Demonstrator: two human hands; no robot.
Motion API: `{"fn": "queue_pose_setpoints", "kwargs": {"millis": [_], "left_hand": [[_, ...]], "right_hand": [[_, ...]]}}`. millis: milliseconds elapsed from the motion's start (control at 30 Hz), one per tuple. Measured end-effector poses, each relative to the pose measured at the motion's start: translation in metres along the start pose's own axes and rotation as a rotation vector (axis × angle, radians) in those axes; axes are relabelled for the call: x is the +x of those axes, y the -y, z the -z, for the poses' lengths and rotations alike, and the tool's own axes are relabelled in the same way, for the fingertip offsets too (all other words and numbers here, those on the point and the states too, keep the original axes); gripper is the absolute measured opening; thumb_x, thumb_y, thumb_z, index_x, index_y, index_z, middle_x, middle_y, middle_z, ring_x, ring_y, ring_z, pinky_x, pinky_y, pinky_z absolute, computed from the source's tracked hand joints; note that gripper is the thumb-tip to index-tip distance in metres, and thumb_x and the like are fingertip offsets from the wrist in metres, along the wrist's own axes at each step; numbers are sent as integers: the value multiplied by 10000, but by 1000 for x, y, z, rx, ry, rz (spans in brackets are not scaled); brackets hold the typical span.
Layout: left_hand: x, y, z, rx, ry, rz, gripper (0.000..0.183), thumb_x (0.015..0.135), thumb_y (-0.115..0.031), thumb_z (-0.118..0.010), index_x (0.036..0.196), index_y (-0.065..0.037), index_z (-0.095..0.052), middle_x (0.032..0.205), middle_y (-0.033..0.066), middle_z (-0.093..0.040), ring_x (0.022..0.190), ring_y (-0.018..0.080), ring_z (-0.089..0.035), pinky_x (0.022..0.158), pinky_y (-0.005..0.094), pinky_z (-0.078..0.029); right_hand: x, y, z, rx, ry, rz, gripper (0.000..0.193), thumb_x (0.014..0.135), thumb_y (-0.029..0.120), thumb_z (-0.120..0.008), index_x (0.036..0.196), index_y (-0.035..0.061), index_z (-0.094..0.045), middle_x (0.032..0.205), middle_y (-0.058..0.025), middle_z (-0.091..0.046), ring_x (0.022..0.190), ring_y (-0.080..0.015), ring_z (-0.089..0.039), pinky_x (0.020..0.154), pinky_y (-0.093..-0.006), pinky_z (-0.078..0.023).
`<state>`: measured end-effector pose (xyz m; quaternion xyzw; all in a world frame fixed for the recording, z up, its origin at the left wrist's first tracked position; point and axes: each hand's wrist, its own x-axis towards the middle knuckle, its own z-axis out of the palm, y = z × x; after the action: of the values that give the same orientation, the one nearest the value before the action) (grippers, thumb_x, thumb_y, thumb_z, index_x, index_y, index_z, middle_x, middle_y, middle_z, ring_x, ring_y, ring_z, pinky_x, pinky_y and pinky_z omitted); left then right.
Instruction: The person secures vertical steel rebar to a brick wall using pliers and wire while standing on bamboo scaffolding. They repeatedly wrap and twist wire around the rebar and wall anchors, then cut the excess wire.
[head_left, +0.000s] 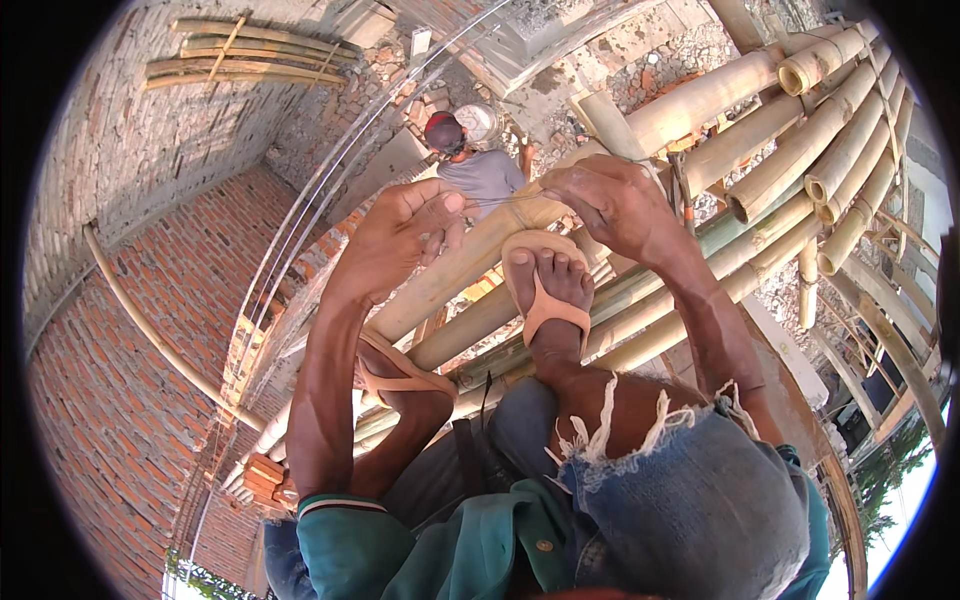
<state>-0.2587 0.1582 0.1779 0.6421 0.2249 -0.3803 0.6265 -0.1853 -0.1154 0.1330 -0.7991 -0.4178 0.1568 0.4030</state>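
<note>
Thin dark wire (503,198) — apparently one length, too fine to trace in full — held taut between both hands, at a thick bamboo pole (450,265). Left hand (395,235): thumb and forefinger pinched narrow on the wire. Right hand (622,208): fingers bent close on the wire's opposite side, tips partly hidden. Just below, between the hands: sandalled right foot (552,290) on the bamboo. To the right: bundled bamboo poles (800,155). Beyond: co-worker (485,175) in grey, near a white bucket (480,122). Far left: brick wall (130,440).
</note>
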Motion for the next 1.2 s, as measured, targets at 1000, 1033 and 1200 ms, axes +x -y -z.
{"fn": "queue_pose_setpoints", "kwargs": {"millis": [1000, 1033, 1200], "left_hand": [[-33, 65, -2, 141, -76, -108, 260, 1005, -199, -612, 1188, -21, -663, 963, 66, -684, 921, 166, -669, 775, 310, -560], [-27, 67, -4, -288, -91, -207, 335, 1065, -276, -555, 1223, 1, -656, 946, 45, -701, 868, 136, -672, 770, 298, -547], [-10, 74, -19, -786, -198, -153, 422, 1053, -266, -586, 1377, 6, -587, 1042, 58, -684, 893, 130, -656, 819, 302, -565]], "right_hand": [[-10, 25, -13, 876, 505, -733, 214, 1013, 196, -644, 989, -1, -722, 710, -46, -662, 594, -94, -583, 548, -255, -461], [-11, 26, -14, 936, 473, -827, 241, 1023, 205, -632, 1016, -20, -720, 723, -35, -665, 609, -82, -583, 545, -238, -453], [-3, 27, -27, 1012, 350, -951, 257, 1037, 197, -613, 1040, -33, -727, 714, -29, -663, 569, -56, -547, 502, -207, -416]]}}
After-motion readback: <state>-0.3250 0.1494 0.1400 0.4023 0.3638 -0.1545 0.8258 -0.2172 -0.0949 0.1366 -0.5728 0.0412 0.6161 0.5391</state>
